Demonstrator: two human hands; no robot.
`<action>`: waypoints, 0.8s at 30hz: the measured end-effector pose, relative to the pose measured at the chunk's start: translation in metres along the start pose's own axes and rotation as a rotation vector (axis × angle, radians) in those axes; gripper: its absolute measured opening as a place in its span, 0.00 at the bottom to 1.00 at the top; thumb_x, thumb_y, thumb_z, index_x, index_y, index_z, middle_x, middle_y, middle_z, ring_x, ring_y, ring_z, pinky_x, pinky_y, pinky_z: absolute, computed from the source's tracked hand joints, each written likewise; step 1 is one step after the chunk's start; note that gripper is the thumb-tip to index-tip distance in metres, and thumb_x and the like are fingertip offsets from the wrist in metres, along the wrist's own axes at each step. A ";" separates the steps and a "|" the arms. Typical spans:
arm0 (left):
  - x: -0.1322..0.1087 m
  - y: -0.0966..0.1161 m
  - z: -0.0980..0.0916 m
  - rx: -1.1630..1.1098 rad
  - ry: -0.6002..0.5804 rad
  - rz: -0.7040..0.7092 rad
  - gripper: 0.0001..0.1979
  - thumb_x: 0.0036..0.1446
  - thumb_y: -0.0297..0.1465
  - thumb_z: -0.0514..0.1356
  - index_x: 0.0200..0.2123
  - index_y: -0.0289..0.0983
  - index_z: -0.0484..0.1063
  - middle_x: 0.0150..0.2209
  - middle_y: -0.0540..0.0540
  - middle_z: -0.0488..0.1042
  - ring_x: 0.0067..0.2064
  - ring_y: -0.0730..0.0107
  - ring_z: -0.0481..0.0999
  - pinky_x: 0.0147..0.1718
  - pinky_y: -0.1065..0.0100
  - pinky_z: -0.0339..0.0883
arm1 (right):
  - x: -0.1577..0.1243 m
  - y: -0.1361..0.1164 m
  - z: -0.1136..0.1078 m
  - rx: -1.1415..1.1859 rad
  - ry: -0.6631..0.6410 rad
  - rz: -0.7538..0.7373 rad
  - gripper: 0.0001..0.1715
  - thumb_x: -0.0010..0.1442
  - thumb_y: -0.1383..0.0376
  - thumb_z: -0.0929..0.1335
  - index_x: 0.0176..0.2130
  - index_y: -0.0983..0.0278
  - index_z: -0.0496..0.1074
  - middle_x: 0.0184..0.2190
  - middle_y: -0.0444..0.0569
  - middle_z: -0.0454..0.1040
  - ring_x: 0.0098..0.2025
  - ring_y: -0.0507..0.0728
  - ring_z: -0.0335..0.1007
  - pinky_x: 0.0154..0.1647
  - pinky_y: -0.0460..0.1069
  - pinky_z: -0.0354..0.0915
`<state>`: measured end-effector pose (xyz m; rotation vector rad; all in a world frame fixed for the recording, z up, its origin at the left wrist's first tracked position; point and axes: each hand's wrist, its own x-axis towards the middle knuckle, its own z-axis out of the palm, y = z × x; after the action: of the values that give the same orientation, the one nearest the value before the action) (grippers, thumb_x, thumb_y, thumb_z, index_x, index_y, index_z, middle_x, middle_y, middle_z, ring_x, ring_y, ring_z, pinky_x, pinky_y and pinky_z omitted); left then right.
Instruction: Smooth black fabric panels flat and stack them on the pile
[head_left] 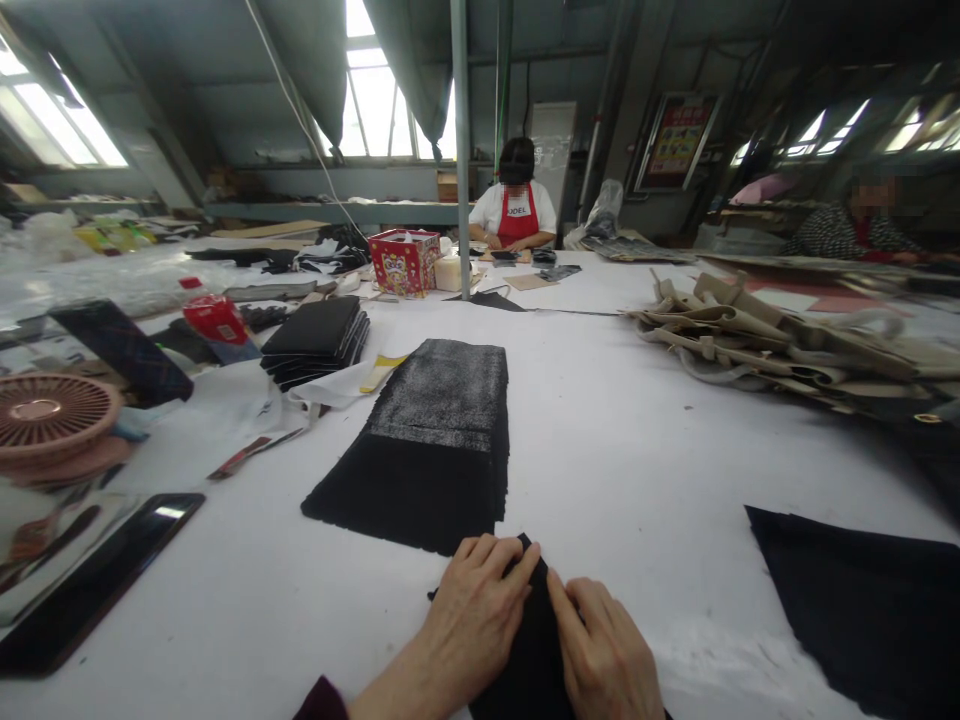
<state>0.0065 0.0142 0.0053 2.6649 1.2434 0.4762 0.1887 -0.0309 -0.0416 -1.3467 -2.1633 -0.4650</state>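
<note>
A narrow piece of black fabric [531, 655] lies on the white table in front of me. My left hand [480, 600] holds it at its far end, fingers curled together over the edge. Along its right side my right hand [604, 645] grips the edge between thumb and fingers, the fingertips partly hidden. Just beyond my hands is a flat stack of black fabric panels [427, 490], whose far part has a greyish speckled coating [450, 385]. Another dark fabric piece [862, 600] lies flat at the right.
At the left are a phone [97, 590], a pink fan [56, 415], a red-labelled bottle [217, 320] and a pile of folded black pieces [319, 335]. Beige straps and pieces [780, 335] are heaped at the right. A red box [405, 262] stands near a post [461, 150]; a co-worker [517, 210] sits opposite.
</note>
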 end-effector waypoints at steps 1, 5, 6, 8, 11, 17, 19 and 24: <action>0.000 0.000 0.000 -0.003 0.001 -0.002 0.23 0.65 0.24 0.52 0.62 0.42 0.61 0.51 0.45 0.70 0.48 0.61 0.68 0.49 0.57 0.63 | 0.001 0.000 -0.001 -0.003 0.007 -0.002 0.20 0.66 0.75 0.57 0.54 0.73 0.67 0.33 0.52 0.68 0.33 0.56 0.63 0.33 0.50 0.61; -0.001 0.000 0.002 -0.018 -0.006 -0.009 0.22 0.66 0.25 0.51 0.62 0.42 0.61 0.52 0.45 0.69 0.49 0.61 0.68 0.49 0.57 0.63 | 0.003 -0.001 -0.001 -0.011 0.017 -0.011 0.20 0.66 0.76 0.57 0.53 0.75 0.67 0.33 0.52 0.67 0.33 0.56 0.63 0.33 0.50 0.60; -0.001 0.000 0.002 -0.022 -0.008 -0.012 0.22 0.66 0.25 0.51 0.62 0.42 0.61 0.52 0.45 0.69 0.49 0.61 0.68 0.49 0.56 0.63 | 0.003 -0.001 -0.001 -0.011 0.018 -0.010 0.20 0.66 0.76 0.57 0.53 0.75 0.67 0.32 0.52 0.67 0.33 0.56 0.63 0.33 0.50 0.59; -0.001 -0.001 0.003 -0.027 -0.011 -0.019 0.22 0.66 0.26 0.51 0.62 0.42 0.61 0.53 0.45 0.69 0.49 0.60 0.67 0.49 0.56 0.63 | 0.003 -0.001 -0.001 -0.011 0.025 -0.004 0.20 0.65 0.76 0.57 0.53 0.75 0.67 0.32 0.52 0.67 0.33 0.56 0.62 0.32 0.50 0.59; 0.000 -0.001 0.002 -0.031 -0.016 -0.030 0.22 0.67 0.26 0.51 0.62 0.42 0.60 0.53 0.45 0.69 0.49 0.59 0.67 0.49 0.56 0.63 | 0.005 -0.002 -0.002 -0.013 0.026 -0.007 0.20 0.66 0.76 0.57 0.53 0.73 0.67 0.32 0.52 0.67 0.32 0.56 0.62 0.32 0.50 0.59; 0.002 0.001 0.002 -0.008 -0.021 -0.047 0.21 0.66 0.27 0.51 0.62 0.41 0.61 0.52 0.44 0.69 0.49 0.59 0.67 0.48 0.56 0.64 | 0.013 -0.005 -0.010 -0.012 0.068 0.014 0.19 0.66 0.76 0.55 0.50 0.73 0.68 0.31 0.51 0.67 0.32 0.56 0.62 0.31 0.50 0.58; 0.002 0.001 0.003 0.008 -0.023 -0.054 0.21 0.66 0.27 0.52 0.61 0.41 0.61 0.52 0.44 0.69 0.48 0.59 0.67 0.48 0.56 0.64 | 0.014 -0.006 -0.010 -0.012 0.070 0.016 0.19 0.67 0.76 0.55 0.50 0.72 0.68 0.31 0.51 0.67 0.32 0.56 0.62 0.31 0.50 0.58; 0.003 0.000 -0.001 0.017 -0.007 -0.078 0.22 0.65 0.28 0.55 0.61 0.37 0.61 0.54 0.42 0.68 0.49 0.58 0.68 0.48 0.56 0.65 | 0.014 -0.007 -0.010 -0.009 0.069 0.035 0.18 0.68 0.74 0.55 0.50 0.71 0.68 0.31 0.51 0.67 0.32 0.56 0.62 0.31 0.50 0.58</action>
<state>0.0079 0.0164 0.0064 2.6184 1.3493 0.4469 0.1798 -0.0300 -0.0256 -1.3519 -2.0813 -0.5009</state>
